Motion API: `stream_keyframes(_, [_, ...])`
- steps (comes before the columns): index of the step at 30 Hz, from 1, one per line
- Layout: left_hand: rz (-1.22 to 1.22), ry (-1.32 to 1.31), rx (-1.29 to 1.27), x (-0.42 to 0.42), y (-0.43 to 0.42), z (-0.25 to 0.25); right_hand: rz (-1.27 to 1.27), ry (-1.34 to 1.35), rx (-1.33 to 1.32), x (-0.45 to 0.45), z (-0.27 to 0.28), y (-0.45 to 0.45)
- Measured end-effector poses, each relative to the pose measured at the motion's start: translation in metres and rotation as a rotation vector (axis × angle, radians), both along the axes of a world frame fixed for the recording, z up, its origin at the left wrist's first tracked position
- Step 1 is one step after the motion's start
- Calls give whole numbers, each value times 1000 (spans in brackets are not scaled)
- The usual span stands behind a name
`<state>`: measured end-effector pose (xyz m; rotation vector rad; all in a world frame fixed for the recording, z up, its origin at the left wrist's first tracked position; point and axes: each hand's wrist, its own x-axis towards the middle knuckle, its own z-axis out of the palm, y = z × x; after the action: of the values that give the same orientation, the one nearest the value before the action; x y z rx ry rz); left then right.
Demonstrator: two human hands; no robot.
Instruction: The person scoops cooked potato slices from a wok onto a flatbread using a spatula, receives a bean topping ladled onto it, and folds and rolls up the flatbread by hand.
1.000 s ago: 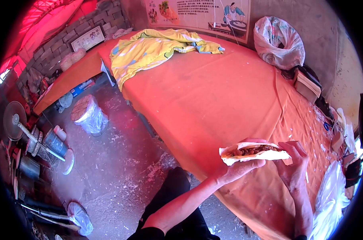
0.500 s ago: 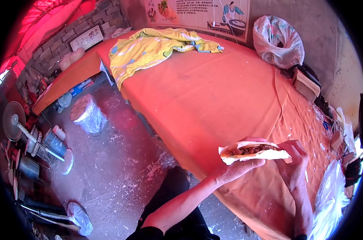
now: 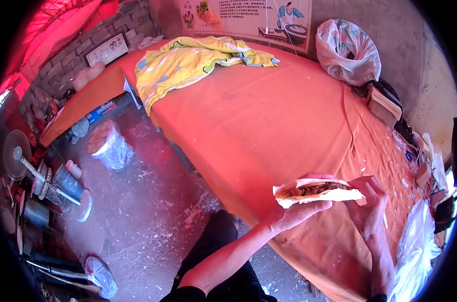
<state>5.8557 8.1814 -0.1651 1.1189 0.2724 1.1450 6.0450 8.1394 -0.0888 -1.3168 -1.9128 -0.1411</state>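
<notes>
A stuffed flatbread [image 3: 316, 195], pale outside with chopped brown filling showing along its open side, is held up over the near right part of the table. My left hand [image 3: 301, 211] grips it from below, thumb along the near face and fingers behind the far face. At the bread's right end my right hand [image 3: 368, 194] is closed, its fingers bent against the edge. Part of the right fingers is hidden behind the bread.
An orange cloth covers the table [image 3: 258, 121]. On it lies a crumpled yellow cloth [image 3: 183, 65]. A white plastic bag [image 3: 346, 53] stands at the far right, another bag [image 3: 414, 251] at the near right. A plastic-wrapped stool [image 3: 112, 148] and a fan [image 3: 18, 153] are on the left.
The view has shifted very slightly, and the bread sits a touch further left in it. Both hands keep their hold on the bread.
</notes>
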Motion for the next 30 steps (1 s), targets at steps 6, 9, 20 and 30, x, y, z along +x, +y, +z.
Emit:
stream_keyframes(6, [33,25,69,2,3,-5,8,3,8,0,-1,0])
stream_keyframes(9, [19,3,30,0,2,-5,12,-1,12,0,-1,0])
stream_keyframes(20, [25,15,18,0,2,-5,15,14,2,0,1,-1])
stream_keyframes(30, [42,-10,6,2,2,-10,20,-49,91,6,0,1])
